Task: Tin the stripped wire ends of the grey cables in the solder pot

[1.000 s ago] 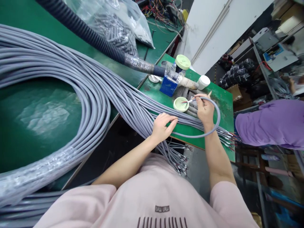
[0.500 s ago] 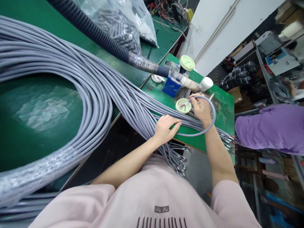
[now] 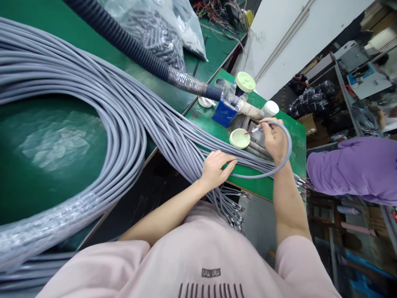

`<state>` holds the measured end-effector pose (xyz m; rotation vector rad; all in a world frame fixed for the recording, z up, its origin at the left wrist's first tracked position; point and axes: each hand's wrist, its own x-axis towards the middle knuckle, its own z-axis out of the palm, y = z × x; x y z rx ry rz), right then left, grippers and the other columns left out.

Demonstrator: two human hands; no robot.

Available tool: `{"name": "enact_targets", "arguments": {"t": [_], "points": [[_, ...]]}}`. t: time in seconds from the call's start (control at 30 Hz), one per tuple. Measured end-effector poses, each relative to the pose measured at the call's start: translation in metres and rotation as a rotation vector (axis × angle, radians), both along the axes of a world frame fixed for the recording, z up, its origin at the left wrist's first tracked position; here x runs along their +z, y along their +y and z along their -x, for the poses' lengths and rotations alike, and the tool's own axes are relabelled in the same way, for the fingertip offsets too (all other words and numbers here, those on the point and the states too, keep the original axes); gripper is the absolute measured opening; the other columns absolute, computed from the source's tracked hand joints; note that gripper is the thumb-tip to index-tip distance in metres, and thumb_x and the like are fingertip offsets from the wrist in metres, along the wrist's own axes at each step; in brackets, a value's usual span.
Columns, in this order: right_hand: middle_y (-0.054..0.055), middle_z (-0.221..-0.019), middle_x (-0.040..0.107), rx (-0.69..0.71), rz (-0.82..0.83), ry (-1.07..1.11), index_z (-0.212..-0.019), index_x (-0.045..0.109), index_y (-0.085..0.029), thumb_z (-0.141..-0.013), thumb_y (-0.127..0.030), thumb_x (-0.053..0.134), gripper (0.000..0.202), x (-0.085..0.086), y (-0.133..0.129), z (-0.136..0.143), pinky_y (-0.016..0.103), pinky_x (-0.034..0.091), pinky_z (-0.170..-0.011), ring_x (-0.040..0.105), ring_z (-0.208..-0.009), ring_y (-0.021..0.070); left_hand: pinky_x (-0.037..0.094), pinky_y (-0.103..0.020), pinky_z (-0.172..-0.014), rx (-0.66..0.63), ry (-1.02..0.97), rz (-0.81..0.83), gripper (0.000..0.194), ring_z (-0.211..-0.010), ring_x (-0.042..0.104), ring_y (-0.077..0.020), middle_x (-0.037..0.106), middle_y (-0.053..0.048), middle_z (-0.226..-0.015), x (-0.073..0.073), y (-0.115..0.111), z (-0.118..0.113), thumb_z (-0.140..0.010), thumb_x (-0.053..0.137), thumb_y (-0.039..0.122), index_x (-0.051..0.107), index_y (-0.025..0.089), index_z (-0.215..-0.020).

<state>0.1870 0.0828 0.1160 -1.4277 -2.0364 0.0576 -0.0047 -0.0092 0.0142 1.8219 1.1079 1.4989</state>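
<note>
my upside-down shirt patch (image 3: 211,272) reads "min min". between two and three o'clock, my right grip (image 3: 275,140) pinches one grey cable (image 3: 290,145), its wires (image 3: 247,133) at one pale-green tub (image 3: 240,146); my left grip (image 3: 215,167) half-curls over the bundle (image 3: 167,122), its hold unclear.

This is a workshop: it has lots of grey cables (image 3: 118,91), a fat black hose (image 3: 124,40) and messy wires (image 3: 213,13).

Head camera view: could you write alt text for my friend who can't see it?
A person's right hand holds a looped gray cable, its thin wires at the rim of a pale green dish. The left hand lies over a thick bundle of gray cables running across green tables. A dark ribbed hose runs beyond them.
</note>
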Motion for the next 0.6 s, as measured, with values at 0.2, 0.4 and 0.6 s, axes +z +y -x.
{"name": "enact_targets", "arguments": {"t": [0.2,0.4,0.6], "points": [[0.004,-0.088,0.07,-0.137,-0.074,-0.016,-0.093,0.067,-0.025,-0.093,-0.031,0.05,0.018,0.002,0.012,-0.038,0.038,0.043,-0.09,0.059,-0.095,0.0232,0.042,-0.033,-0.076,0.014,-0.005,-0.006,0.015,-0.077,0.061,-0.0171,0.074,-0.005,-0.083,-0.001,0.0,0.0,-0.089,0.058,0.027,0.071,0.019,-0.09],[0.004,-0.085,0.068,-0.223,-0.061,-0.111,-0.092,0.067,-0.023,-0.091,-0.031,0.051,0.018,-0.02,0.035,-0.072,0.034,0.045,-0.083,0.06,-0.088,0.0206,0.043,-0.032,-0.075,0.031,-0.001,-0.052,0.012,-0.077,0.061,-0.0162,0.074,-0.004,-0.082,-0.002,0.0,-0.001,-0.088,0.06,0.025,0.07,0.019,-0.09],[0.004,-0.086,0.068,-0.259,-0.011,-0.164,-0.089,0.066,-0.023,-0.091,-0.034,0.048,0.022,-0.034,0.049,-0.082,0.033,0.045,-0.083,0.061,-0.087,0.0216,0.043,-0.032,-0.074,0.037,0.026,-0.045,0.014,-0.077,0.061,-0.0159,0.074,-0.004,-0.083,-0.002,0.0,-0.001,-0.089,0.059,0.026,0.07,0.019,-0.089]]}}
